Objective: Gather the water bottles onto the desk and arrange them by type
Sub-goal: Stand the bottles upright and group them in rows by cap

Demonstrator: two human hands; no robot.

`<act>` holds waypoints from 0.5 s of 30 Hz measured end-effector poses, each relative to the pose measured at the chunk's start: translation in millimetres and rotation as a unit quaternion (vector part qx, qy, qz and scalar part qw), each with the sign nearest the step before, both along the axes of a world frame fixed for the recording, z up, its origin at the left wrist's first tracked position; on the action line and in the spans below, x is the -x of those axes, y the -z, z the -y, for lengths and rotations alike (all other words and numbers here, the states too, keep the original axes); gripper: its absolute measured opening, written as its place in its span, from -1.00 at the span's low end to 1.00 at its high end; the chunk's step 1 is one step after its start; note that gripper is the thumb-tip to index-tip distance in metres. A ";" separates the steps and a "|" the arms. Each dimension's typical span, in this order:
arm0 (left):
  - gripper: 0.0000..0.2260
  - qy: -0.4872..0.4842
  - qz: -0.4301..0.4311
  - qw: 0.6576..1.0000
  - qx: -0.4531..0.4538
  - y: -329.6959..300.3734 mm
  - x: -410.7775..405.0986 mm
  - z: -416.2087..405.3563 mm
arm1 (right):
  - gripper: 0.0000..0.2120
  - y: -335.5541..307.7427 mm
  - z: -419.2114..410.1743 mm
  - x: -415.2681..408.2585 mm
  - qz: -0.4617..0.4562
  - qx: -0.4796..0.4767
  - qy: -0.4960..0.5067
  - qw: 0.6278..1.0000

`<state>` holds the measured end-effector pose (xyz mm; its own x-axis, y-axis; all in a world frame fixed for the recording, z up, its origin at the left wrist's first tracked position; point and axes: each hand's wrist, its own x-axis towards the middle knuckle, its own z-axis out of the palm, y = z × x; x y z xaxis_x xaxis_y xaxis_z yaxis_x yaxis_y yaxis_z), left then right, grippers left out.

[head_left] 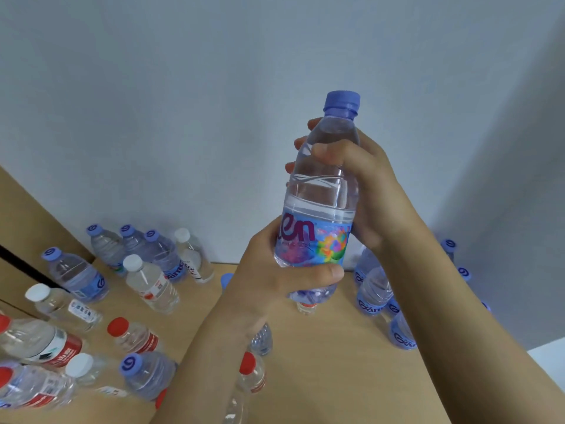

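A clear water bottle (324, 191) with a purple cap and a blue and rainbow label is held upright in the air above the wooden desk (324, 356). My left hand (275, 270) grips its lower part round the label. My right hand (360, 175) grips its upper part below the neck. Several purple-capped bottles (146, 249) stand at the back left of the desk, and more purple-capped bottles (376, 289) stand at the right, partly hidden by my right arm. White-capped bottles (149, 283) and red-capped bottles (134, 335) stand mixed at the left.
A pale wall (214, 102) rises right behind the desk. A wooden side panel (27, 209) bounds the desk at the left. More bottles (253, 374) stand under my left forearm near the front. A white surface (547, 353) shows past the desk's right edge.
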<state>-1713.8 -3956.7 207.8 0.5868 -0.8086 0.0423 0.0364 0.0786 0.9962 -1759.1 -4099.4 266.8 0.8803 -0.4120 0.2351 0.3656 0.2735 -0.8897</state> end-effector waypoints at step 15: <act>-0.58 -0.013 0.037 0.999 -0.022 0.1 3.7 -0.5 | -0.72 0.7 3.8 3.6 -0.019 0.028 0.035 0.999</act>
